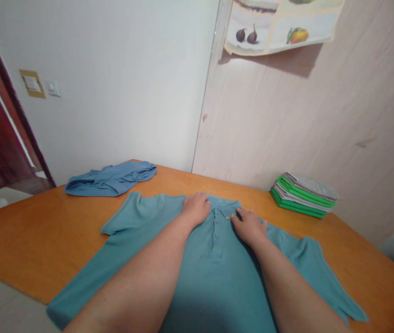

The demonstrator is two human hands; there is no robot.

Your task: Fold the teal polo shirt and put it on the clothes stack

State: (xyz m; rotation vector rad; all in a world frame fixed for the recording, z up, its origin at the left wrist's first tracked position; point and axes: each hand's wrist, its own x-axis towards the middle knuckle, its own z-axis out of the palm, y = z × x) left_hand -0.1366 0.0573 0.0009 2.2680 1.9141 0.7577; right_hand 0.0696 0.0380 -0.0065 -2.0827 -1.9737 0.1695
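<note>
A teal polo shirt (224, 277) lies spread front side up, its collar toward the wall and its short sleeves out to both sides. The buttoned placket runs down between my two hands. On the collar's left side rests my left hand (196, 209), palm down, its fingers laid on the fabric. My right hand (251, 226) presses on the right side of the collar and shoulder with its fingers apart. Neither hand lifts any cloth. The shirt's lower hem is out of view, and my forearms cover part of its front.
The shirt lies on an orange-brown wooden table (20, 245). A crumpled blue garment (112, 179) is at the back left. Toward the back right stands a stack of folded green and grey cloths (303, 195). Behind the table rises a wall with a fruit poster (283, 27).
</note>
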